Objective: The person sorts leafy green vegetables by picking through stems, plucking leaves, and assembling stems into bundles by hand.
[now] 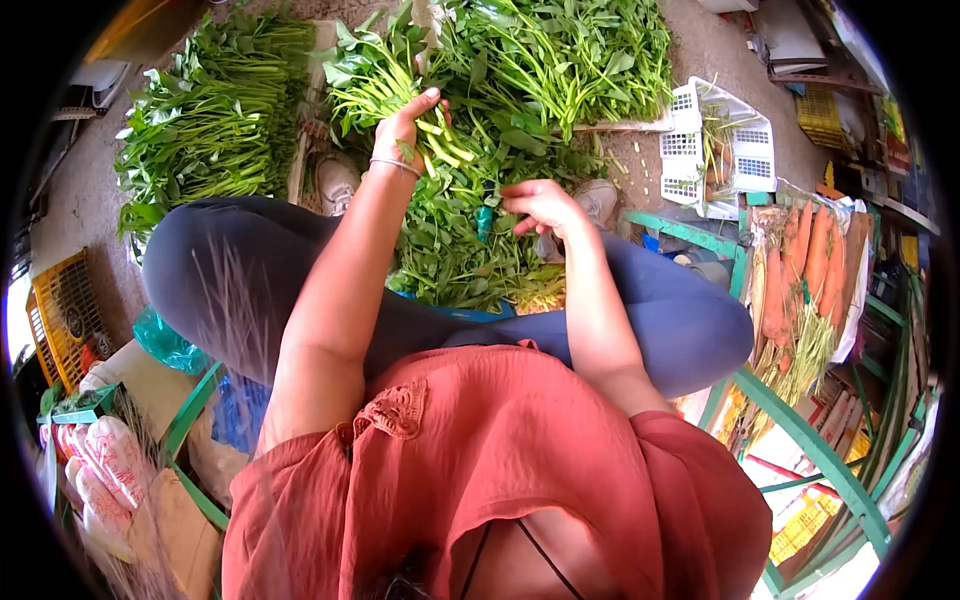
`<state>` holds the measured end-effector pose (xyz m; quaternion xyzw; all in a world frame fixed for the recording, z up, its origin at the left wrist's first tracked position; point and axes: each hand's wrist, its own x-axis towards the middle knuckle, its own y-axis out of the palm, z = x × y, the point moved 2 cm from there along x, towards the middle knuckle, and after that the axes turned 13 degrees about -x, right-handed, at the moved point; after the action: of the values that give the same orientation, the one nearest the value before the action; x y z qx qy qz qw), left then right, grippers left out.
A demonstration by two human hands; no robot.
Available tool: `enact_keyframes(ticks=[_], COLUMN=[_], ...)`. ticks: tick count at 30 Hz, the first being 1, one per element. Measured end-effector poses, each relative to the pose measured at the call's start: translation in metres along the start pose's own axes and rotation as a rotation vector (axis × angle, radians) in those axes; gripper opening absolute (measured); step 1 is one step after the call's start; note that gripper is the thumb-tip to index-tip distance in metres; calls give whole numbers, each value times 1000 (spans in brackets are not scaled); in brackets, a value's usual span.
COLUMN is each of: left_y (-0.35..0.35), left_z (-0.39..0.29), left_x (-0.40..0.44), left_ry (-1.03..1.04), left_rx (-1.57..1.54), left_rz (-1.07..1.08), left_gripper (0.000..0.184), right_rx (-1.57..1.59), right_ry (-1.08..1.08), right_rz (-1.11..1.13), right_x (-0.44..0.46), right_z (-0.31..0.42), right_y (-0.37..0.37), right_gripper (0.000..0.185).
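Observation:
My left hand is closed round the stems of a bunch of leafy greens, long pale-green stalks with leaves pointing away from me. The cut stem ends stick out to the right of the hand. To the right, my right hand has its fingers apart and slightly bent, with nothing visible in them. A small teal item lies just left of its fingertips; I cannot tell what it is. Below both hands, between my legs, is a heap of loose leafy greens.
Stacked greens lie at the far left and far right. A white plastic crate with stem scraps stands right. Carrots rest on a green metal frame. A yellow crate stands at left.

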<state>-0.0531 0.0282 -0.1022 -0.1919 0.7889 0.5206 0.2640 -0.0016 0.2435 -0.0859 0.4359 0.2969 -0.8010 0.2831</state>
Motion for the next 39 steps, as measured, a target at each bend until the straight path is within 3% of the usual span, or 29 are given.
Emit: enact_keyframes(ticks=[3, 5, 7, 9, 11, 13, 17, 19, 22, 24, 25, 27, 29, 31, 32, 33, 39], left_y=[-3, -3, -2, -2, -7, -7, -17, -23, -19, -20, -19, -17, -17, -19, -21, -24, -21], left_z=[2, 1, 1, 3, 2, 0, 2, 4, 7, 9, 8, 8, 8, 6, 7, 9, 7], left_x=[2, 1, -1, -1, 4, 3, 12, 14, 10, 13, 11, 10, 11, 10, 11, 11, 8], left_ry=[16, -29, -46, -34, -49, -36, -20, -36, -26, -34, -35, -44, -37, -64, -61, -66, -58], left_rx=[20, 36, 4, 30, 41, 56, 22, 57, 74, 86, 87, 120, 117, 156, 164, 168, 241], left_rz=[56, 61, 5, 13, 8, -37, -128, -172, -198, -181, -185, -191, -193, -197, -197, -196, -248], left_gripper=[15, 15, 18, 20, 21, 21, 20, 19, 18, 18, 18, 18, 17, 17, 16, 16, 16], right_rx=[3, -70, -375, -518, -734, -888, -548, -186, -99, -95, -93, 103, 138, -44, -388, -520, -630], right_ry=[-119, -343, -420, -270, 37, 133, 104, -252, -273, -182, -179, -206, -199, -371, -341, -282, 25], right_rz=[-509, -844, -1095, -1019, -811, -686, -690, -761, -744, -467, -463, -149, -155, -536, -769, -866, -695], right_x=[33, 63, 66, 76, 96, 98, 80, 95, 95, 89, 77, 55, 63, 87, 86, 86, 113], right_z=[1, 7, 37, 54, 59, 58, 57, 32, 18, 19, 27, 43, 37, 26, 26, 30, 32], right_y=[-12, -27, -38, -42, -46, -46, -46, -45, -44, -43, -43, -41, -45, -50, -54, -54, -40], right_gripper=[21, 15, 15, 17, 20, 24, 23, 21, 21, 17, 17, 13, 15, 17, 18, 20, 40])
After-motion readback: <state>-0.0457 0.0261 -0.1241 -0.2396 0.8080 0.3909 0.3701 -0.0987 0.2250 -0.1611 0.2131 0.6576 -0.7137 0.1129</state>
